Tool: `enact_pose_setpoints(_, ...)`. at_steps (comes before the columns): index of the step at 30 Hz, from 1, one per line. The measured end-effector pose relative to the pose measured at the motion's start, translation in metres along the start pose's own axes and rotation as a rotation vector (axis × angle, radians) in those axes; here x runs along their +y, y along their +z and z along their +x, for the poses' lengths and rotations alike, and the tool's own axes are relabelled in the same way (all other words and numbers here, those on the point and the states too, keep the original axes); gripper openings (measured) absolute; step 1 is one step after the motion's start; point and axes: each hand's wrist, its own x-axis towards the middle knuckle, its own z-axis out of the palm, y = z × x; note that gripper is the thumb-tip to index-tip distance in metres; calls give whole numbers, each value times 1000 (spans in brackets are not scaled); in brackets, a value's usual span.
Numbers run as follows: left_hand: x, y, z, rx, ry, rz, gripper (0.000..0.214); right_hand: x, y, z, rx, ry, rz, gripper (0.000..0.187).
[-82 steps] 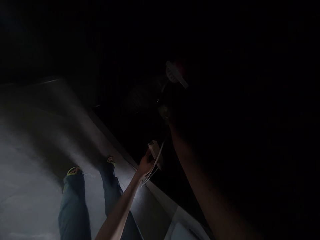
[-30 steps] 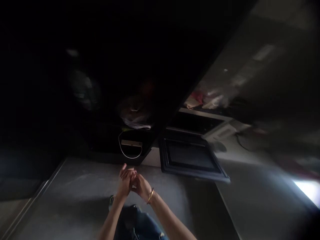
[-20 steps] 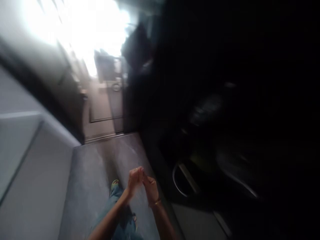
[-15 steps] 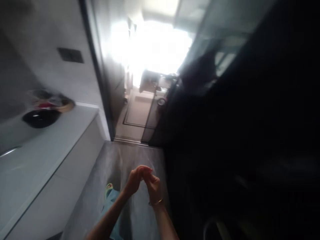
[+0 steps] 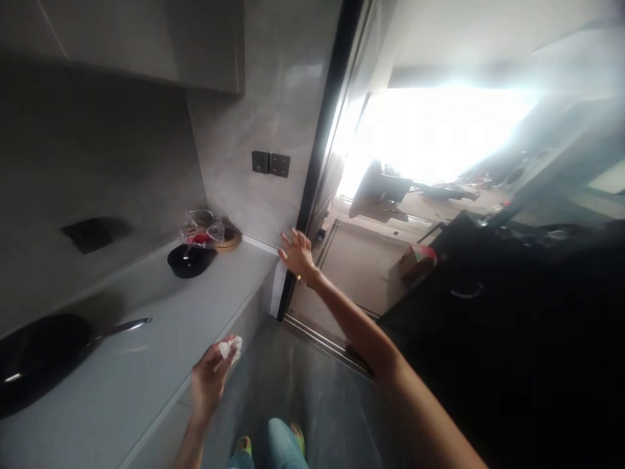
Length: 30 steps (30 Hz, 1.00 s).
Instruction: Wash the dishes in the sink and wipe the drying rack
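My left hand (image 5: 209,381) is low in the view beside the white counter's front edge (image 5: 195,384). Its fingers pinch a small crumpled white wad (image 5: 228,348), perhaps tissue. My right hand (image 5: 297,253) is stretched out ahead with the fingers spread, at the black frame of a sliding door (image 5: 319,156) near the end of the counter. It holds nothing. A gold bangle sits on that wrist. My legs in blue jeans and a green-trimmed shoe (image 5: 243,445) show at the bottom.
A black frying pan (image 5: 34,355) lies on the counter at left. A black bowl (image 5: 188,260), a clear container and a round wooden board stand at its far end. Wall switches (image 5: 271,164) sit beside the door. A dark cabinet (image 5: 512,339) fills the right; a bright room lies beyond.
The view has swung from the dark cabinet to the counter and doorway. My hands, joined together before, have parted: the right has reached to the door frame, the left has dropped with the white wad.
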Motion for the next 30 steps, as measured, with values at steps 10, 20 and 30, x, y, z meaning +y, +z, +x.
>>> enact_pose_setpoints(10,-5,56,66,262,-52,86,52,65,-20,286,286,-220,33,53)
enact_pose_setpoints(20,6,130,103,471,182,55,54,49,8,217,-37,-364,501,63)
enact_pose_setpoints(30,-25,70,-7,939,-28,669,45,-102,146,-118,-1771,92,1319,63)
